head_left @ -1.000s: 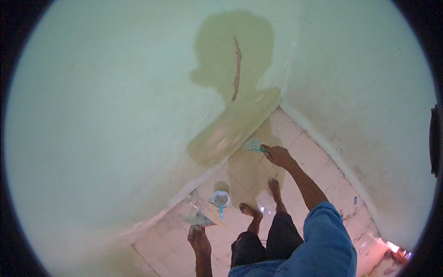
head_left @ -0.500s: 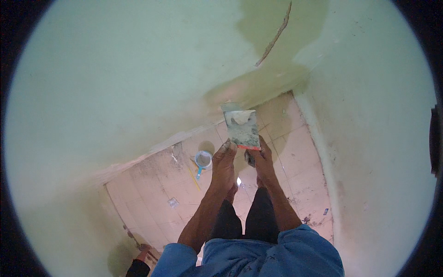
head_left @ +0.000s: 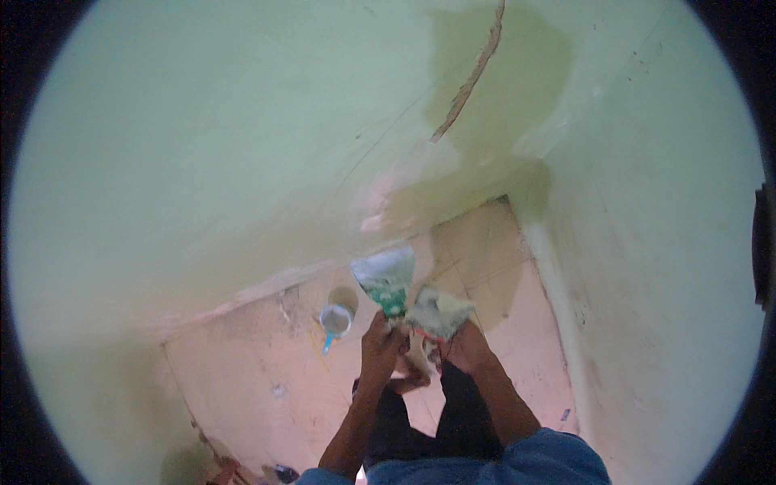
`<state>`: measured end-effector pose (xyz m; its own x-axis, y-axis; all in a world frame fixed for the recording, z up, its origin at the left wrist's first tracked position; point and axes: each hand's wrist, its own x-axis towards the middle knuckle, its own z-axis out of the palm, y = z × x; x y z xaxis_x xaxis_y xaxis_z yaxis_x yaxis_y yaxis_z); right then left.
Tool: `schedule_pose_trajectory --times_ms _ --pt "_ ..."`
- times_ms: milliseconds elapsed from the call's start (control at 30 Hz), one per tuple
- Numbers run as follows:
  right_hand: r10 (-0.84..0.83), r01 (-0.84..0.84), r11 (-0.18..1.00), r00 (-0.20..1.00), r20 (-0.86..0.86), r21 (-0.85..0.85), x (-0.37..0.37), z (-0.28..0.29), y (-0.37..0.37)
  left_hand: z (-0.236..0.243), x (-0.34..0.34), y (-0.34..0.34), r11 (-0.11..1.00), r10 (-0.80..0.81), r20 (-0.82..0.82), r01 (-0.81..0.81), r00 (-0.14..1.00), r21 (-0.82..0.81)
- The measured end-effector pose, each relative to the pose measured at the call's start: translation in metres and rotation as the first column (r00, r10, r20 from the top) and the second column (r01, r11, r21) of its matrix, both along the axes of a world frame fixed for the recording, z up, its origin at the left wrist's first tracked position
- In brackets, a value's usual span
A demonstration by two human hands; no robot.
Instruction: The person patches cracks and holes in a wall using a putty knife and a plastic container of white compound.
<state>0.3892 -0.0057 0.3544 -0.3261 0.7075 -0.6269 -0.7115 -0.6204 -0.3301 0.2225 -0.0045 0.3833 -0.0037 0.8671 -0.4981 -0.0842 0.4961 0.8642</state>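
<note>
My left hand [head_left: 382,352] is closed on a wide putty knife [head_left: 386,279], whose blade flares away from me. Pale metal shows at its far edge and smeared green nearer my fingers. Close beside it, my right hand [head_left: 467,349] grips a flat spreader [head_left: 439,314] with a red edge and pale putty on its face. The two tools are held low in front of the wall, almost touching at their near ends. My fingers are partly hidden and a little blurred.
A pale green wall [head_left: 242,162] rises ahead, with a long open groove [head_left: 473,81]. Another wall stands at right. On the tiled floor [head_left: 242,380] sits a round pot [head_left: 335,318] with a blue handle. Part of another person [head_left: 226,470] shows at lower left.
Both hands have come lower and nearer to me. The putty knife and spreader, overlapping before, are now apart side by side. My view has shifted, showing more wall.
</note>
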Motion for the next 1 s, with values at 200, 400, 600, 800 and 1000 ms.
schedule_pose_trajectory --times_ms 200,400,600,800,1000 --pt "0.355 -0.292 0.926 0.889 -0.289 0.237 0.003 -0.097 0.011 -0.070 -0.026 0.022 0.890 -0.300 -0.364 0.396 0.882 0.225" --pt "0.202 -0.079 0.947 0.901 -0.383 0.313 0.035 -0.164 0.000 -0.145 -0.023 -0.001 0.766 -0.070 -0.376 0.292 0.924 0.573" --pt "-0.080 0.199 0.597 0.979 -0.189 0.778 0.092 -0.133 0.096 -0.181 -0.135 0.045 0.505 0.469 -0.509 0.254 0.722 0.825" --pt "-0.775 -0.192 0.094 0.601 0.193 0.977 0.110 -0.057 0.199 -0.075 -0.171 0.134 0.056 0.867 -0.267 0.450 0.420 0.892" --pt "-0.801 -0.260 -0.034 0.585 0.129 0.965 0.115 -0.049 0.257 -0.084 -0.170 0.159 -0.062 0.679 -0.116 0.214 0.725 0.975"
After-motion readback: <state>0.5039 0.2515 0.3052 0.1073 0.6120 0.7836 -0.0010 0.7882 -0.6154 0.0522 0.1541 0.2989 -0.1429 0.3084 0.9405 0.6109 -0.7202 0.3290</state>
